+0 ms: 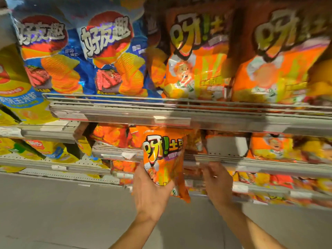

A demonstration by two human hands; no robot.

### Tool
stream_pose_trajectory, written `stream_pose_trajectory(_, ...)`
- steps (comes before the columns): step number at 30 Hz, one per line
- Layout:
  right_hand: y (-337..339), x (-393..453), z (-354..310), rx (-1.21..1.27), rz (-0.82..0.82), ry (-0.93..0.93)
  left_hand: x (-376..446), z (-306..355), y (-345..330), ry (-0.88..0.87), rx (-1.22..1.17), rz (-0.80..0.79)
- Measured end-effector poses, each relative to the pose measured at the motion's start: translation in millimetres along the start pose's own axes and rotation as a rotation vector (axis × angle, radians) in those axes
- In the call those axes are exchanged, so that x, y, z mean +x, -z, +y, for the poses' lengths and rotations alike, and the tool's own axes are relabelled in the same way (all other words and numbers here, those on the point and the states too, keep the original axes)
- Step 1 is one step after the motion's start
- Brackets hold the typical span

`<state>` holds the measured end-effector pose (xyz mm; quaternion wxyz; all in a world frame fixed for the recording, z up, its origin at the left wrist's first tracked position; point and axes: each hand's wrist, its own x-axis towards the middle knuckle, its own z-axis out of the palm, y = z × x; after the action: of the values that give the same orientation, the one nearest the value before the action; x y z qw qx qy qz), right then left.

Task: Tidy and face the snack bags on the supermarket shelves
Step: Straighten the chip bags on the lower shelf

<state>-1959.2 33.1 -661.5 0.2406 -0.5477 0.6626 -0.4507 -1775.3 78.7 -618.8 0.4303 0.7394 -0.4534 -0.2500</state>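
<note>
My left hand point(150, 191) grips a small orange snack bag point(164, 159) from below and holds it upright, front facing me, in front of the middle shelf. My right hand point(218, 182) is just right of that bag with its fingers bent at the shelf's front rail point(251, 161); it holds nothing that I can make out. Behind the rail is a gap point(226, 145) with bare shelf back, and a matching orange bag point(271, 146) stands to its right. The picture is blurred by motion.
On the upper shelf point(161, 112) stand two blue chip bags point(115, 54) at left and two big orange bags point(195, 56) at right. Yellow bags point(21, 97) fill the shelves at far left. More orange bags lie on lower shelves. Grey floor point(53, 212) below.
</note>
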Motion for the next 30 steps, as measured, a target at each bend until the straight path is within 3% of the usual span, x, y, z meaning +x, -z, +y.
stream_pose_trajectory(3,46.0,17.0,46.1,0.0,0.042,-0.239,-11.6,34.5,-44.4,-0.065,-0.052,-0.023)
stream_pose_trajectory(7,84.1,45.9,77.7,0.278,0.047,-0.592,-12.5,75.8,-96.5,-0.193,-0.102,-0.015)
stream_pose_trajectory(9,94.1,57.3,83.7,0.376,0.031,-0.67,-8.6,93.2,-119.8,-0.143,-0.138,-0.002)
stream_pose_trajectory(13,104.8,75.5,89.0,0.438,-0.012,-0.74,2.0,111.8,-160.1,-0.062,-0.138,0.006)
stream_pose_trajectory(22,107.6,91.3,104.1,0.46,-0.095,-0.719,26.8,127.1,-222.1,-0.157,-0.083,0.071)
stream_pose_trajectory(30,109.1,89.0,107.2,0.377,-0.136,-0.686,24.3,107.4,-245.7,-0.102,-0.03,-0.062)
